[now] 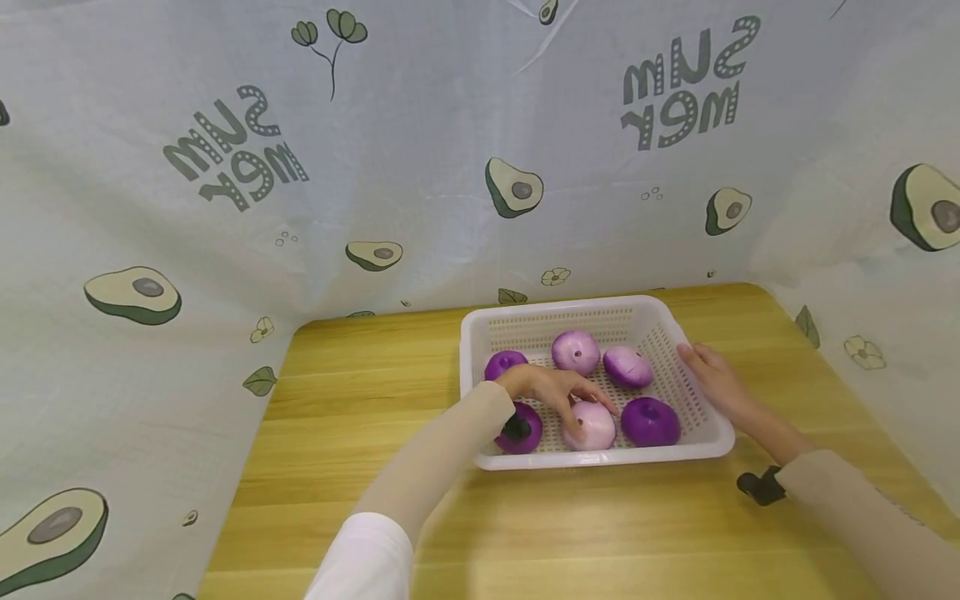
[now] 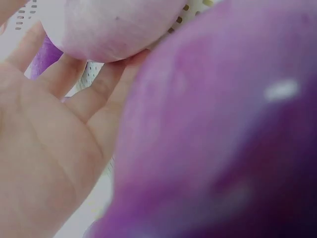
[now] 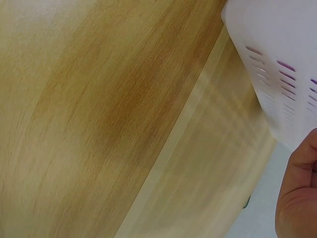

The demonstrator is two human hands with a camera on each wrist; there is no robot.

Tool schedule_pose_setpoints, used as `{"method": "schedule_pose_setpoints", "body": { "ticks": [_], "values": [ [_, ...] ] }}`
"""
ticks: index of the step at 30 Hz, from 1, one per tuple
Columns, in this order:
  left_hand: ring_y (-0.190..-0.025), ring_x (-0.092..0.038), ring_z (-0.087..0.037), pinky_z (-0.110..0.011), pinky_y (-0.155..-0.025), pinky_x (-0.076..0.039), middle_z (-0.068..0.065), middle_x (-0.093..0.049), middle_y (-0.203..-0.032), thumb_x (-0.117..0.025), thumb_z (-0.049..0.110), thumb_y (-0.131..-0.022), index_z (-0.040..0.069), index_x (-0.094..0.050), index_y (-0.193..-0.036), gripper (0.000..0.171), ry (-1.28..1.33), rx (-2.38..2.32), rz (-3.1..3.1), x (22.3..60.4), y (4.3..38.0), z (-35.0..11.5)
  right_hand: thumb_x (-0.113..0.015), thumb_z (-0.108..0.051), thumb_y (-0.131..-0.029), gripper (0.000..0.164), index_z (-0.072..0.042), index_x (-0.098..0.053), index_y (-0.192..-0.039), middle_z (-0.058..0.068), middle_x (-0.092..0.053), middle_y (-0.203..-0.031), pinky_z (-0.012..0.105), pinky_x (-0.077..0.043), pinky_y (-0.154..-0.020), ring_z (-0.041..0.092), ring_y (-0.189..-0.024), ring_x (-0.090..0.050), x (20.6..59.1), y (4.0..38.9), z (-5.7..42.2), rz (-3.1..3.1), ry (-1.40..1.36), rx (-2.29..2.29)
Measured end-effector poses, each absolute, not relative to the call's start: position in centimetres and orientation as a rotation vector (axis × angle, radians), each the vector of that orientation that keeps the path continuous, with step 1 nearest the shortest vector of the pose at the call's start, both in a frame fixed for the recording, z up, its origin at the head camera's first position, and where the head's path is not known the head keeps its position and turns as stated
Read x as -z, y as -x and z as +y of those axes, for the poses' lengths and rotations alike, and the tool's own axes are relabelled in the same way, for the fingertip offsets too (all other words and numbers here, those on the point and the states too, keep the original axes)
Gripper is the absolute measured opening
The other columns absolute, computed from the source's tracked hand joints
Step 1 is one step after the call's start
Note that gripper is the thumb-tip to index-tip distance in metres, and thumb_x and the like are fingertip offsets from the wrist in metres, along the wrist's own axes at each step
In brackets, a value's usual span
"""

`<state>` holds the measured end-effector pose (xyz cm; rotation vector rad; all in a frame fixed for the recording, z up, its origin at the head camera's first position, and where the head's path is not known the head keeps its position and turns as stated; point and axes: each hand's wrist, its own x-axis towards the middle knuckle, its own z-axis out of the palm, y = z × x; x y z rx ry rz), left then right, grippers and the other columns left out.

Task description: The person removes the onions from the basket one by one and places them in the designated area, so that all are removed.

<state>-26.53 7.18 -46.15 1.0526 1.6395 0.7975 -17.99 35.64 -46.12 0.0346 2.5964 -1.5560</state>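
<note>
A white plastic basket (image 1: 600, 460) with slotted walls holds several purple and pale onions. My left hand (image 1: 553, 387) reaches in from the left, thumb and fingers curved round the pale onion (image 1: 597, 427) in the front row's middle. In the left wrist view, the fingers (image 2: 101, 89) lie against the underside of that pale onion (image 2: 119, 29), while a purple onion (image 2: 198, 124) fills the near right. On the basket's right side, my right hand (image 1: 716, 382) grips the rim. The right wrist view has part of this hand (image 3: 299, 193) beside the slotted wall (image 3: 282, 34).
Other onions around the left hand are a dark purple onion (image 1: 649, 422) at front right, a purple onion (image 1: 529, 440) at front left, and two lighter onions (image 1: 575, 351) behind. The basket stands on a wooden table (image 1: 360, 400). An avocado-print cloth (image 1: 420, 167) hangs behind and at the sides.
</note>
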Motion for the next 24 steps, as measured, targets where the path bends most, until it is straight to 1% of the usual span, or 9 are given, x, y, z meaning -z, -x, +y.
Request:
{"method": "schedule_pose_setpoints", "body": {
  "ticks": [6,11,17,21,24],
  "values": [
    [-0.121,-0.046,-0.009,-0.02,-0.098,-0.043,0.009,-0.055,-0.128,-0.081,0.004,-0.082,0.011,-0.056,-0.14,0.064,-1.067,-0.781,1.654,46.3,26.7,7.3,-0.027,-0.041,-0.11,0.063,0.015,-0.033,-0.137,0.04,-0.058,-0.112,0.041,-0.061,-0.063,0.022,-0.079,-0.072,46.0,18.0,35.6,2.605,-0.037,1.54],
    [-0.12,-0.046,-0.006,-0.021,-0.099,-0.042,0.008,-0.054,-0.129,-0.08,0.006,-0.083,0.012,-0.055,-0.141,0.064,-1.095,-0.76,1.669,45.9,26.7,7.3,-0.027,-0.04,-0.11,0.062,0.015,-0.033,-0.137,0.041,-0.057,-0.114,0.04,-0.061,-0.063,0.025,-0.081,-0.072,45.9,17.9,35.5,2.617,-0.033,1.527],
    [-0.12,-0.047,-0.004,-0.021,-0.102,-0.039,0.003,-0.052,-0.137,-0.079,0.006,-0.084,0.009,-0.053,-0.142,0.063,-1.156,-0.787,1.654,44.4,26.6,7.2,-0.027,-0.039,-0.11,0.062,0.016,-0.031,-0.139,0.042,-0.056,-0.116,0.041,-0.061,-0.065,0.024,-0.083,-0.072,46.0,17.9,35.6,2.594,-0.016,1.553],
    [-0.12,-0.048,-0.004,-0.022,-0.103,-0.04,-0.001,-0.049,-0.142,-0.077,0.006,-0.086,0.008,-0.052,-0.142,0.061,-1.201,-0.806,1.655,43.5,26.7,7.1,-0.026,-0.039,-0.11,0.064,0.016,-0.027,-0.142,0.042,-0.054,-0.119,0.042,-0.061,-0.066,0.023,-0.084,-0.072,46.0,18.0,35.6,2.569,-0.018,1.558],
    [-0.118,-0.049,-0.004,-0.022,-0.101,-0.042,-0.001,-0.049,-0.142,-0.076,0.007,-0.087,0.008,-0.051,-0.143,0.061,-1.204,-0.84,1.681,43.0,26.7,7.0,-0.026,-0.04,-0.11,0.065,0.016,-0.026,-0.143,0.043,-0.053,-0.121,0.041,-0.061,-0.067,0.023,-0.085,-0.071,46.0,18.0,35.6,2.566,-0.032,1.547]
  ]
}}
